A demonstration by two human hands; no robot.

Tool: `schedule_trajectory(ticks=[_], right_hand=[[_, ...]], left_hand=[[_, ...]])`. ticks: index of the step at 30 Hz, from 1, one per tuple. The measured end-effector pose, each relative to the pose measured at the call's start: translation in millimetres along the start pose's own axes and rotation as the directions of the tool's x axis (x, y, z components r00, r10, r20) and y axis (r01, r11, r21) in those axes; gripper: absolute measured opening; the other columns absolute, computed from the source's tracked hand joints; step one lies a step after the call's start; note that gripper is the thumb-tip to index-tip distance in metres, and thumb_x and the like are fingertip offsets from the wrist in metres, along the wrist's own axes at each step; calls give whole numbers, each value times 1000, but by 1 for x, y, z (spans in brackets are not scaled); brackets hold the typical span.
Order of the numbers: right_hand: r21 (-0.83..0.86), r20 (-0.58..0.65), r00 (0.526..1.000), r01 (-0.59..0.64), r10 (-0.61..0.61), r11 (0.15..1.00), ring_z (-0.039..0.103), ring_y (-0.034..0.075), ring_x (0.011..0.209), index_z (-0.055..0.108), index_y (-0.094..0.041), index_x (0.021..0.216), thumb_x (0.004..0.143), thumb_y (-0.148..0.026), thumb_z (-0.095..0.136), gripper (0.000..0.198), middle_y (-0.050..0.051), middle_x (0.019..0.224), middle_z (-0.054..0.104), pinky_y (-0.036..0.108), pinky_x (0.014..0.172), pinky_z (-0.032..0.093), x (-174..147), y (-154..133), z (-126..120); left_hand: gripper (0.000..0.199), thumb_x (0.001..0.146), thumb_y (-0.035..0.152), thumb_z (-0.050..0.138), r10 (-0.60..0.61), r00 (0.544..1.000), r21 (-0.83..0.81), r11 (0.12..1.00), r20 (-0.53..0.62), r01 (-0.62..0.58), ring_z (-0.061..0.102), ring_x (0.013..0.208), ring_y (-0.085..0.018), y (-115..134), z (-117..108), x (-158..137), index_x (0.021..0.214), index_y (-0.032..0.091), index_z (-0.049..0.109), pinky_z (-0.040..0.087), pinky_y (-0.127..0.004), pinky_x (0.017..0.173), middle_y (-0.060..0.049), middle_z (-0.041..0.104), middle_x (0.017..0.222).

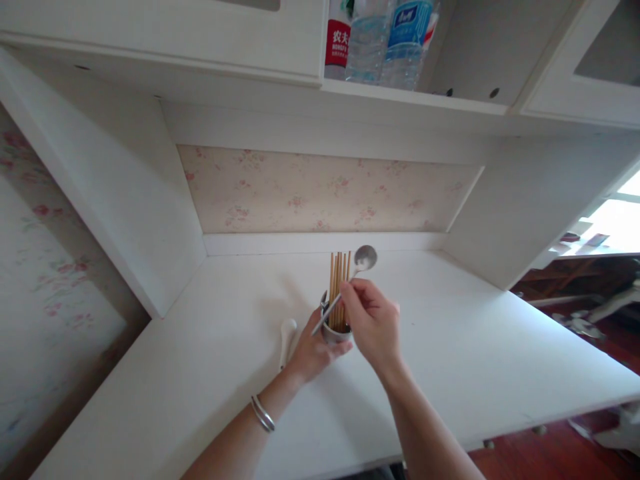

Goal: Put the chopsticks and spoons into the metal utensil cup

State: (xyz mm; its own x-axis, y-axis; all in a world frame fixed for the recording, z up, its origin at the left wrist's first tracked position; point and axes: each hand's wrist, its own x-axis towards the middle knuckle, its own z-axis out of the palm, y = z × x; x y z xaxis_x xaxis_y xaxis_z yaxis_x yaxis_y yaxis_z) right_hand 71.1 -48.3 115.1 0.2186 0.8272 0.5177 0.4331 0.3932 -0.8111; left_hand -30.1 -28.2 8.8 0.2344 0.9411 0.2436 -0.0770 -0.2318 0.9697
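Observation:
My left hand (316,350) is wrapped round a light-coloured utensil cup (336,335) on the white surface. Several wooden chopsticks (338,287) stand upright in the cup, and a dark-and-silver utensil (324,303) shows at its left rim. Between thumb and fingers, my right hand (373,320) pinches a metal spoon (365,257) by its handle. The spoon's bowl points up and away to the right, while its handle slants down to the left in front of the chopsticks. A white spoon (287,340) lies left of the cup, beside my left hand.
The white countertop (225,320) is bounded by side panels and a back panel with flowered wallpaper (310,190). Overhead, an open cabinet shelf (420,97) holds plastic bottles (370,43). At right, past the counter's edge, is a reddish floor (530,460).

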Motion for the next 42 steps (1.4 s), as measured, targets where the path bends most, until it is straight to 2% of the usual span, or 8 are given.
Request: schedule_trajectory(ticks=[3, 6, 11, 19, 29, 35, 38, 42], right_hand=[[-147, -157, 987, -38, 15, 988, 56, 10, 49, 62, -19, 79, 86, -45, 51, 29, -1, 62, 64, 20, 52, 41, 12, 28, -26], [-290, -163, 986, -16, -33, 957, 58, 12, 51, 63, -20, 80, 87, -45, 49, 29, -1, 64, 65, 22, 57, 41, 16, 48, -36], [-415, -78, 996, 15, -52, 910, 58, 11, 52, 63, -21, 81, 88, -41, 47, 27, -1, 68, 68, 23, 59, 38, 11, 66, -26], [-538, 126, 984, -42, 129, 842, 61, 15, 63, 64, -24, 77, 88, -38, 44, 27, 0, 70, 68, 24, 56, 34, 5, 86, -9], [-273, 191, 969, -101, 157, 957, 59, 16, 62, 66, -21, 92, 88, -52, 43, 39, 3, 79, 68, 30, 63, 44, -6, 99, -13], [197, 391, 901, -283, 189, 939, 58, 22, 106, 45, -22, 131, 79, -46, 62, 59, 10, 130, 54, 34, 82, 51, -22, 114, -9], [343, 521, 840, -370, 153, 864, 57, 23, 111, 45, -22, 132, 81, -40, 63, 57, 9, 127, 58, 38, 92, 48, -23, 111, -9], [362, 536, 835, -361, 125, 860, 57, 25, 112, 54, -21, 123, 80, -41, 64, 49, 9, 121, 62, 39, 94, 46, -21, 104, -13]], left_hand=[[63, 63, 21, 78, 14, 1000, 36, 999, -26, -13, 58, 105, -22, 2, 4, 1, 119, 20, 49, 43, -37, 96, -8, 61, 116], [59, 63, 21, 78, 15, 999, 59, 998, -36, -13, 59, 103, -21, 3, 5, 1, 115, 18, 50, 43, -36, 94, -8, 62, 114], [58, 62, 19, 78, 11, 998, 76, 997, -58, -7, 59, 103, -20, 5, 6, 1, 113, 17, 50, 44, -34, 94, -8, 62, 114], [66, 59, 16, 79, -10, 998, 55, 998, -63, 13, 58, 107, -21, 2, 6, 3, 118, 17, 48, 43, -36, 96, -9, 61, 117], [66, 59, 15, 78, -19, 997, 30, 999, -69, 21, 58, 109, -23, 2, 5, 4, 118, 17, 49, 43, -39, 98, -9, 61, 119], [60, 63, 23, 78, -33, 999, -60, 998, -14, 32, 58, 108, -25, -7, 5, 5, 116, 16, 51, 46, -40, 93, -11, 61, 118], [64, 58, 26, 81, -36, 999, 58, 998, -19, 37, 58, 105, -26, -10, -2, 4, 115, 17, 53, 46, -39, 90, -11, 61, 115], [66, 58, 34, 80, -44, 998, 382, 922, -46, 58, 58, 101, -24, 1, -28, -5, 117, 20, 54, 46, -33, 82, -11, 58, 118]])
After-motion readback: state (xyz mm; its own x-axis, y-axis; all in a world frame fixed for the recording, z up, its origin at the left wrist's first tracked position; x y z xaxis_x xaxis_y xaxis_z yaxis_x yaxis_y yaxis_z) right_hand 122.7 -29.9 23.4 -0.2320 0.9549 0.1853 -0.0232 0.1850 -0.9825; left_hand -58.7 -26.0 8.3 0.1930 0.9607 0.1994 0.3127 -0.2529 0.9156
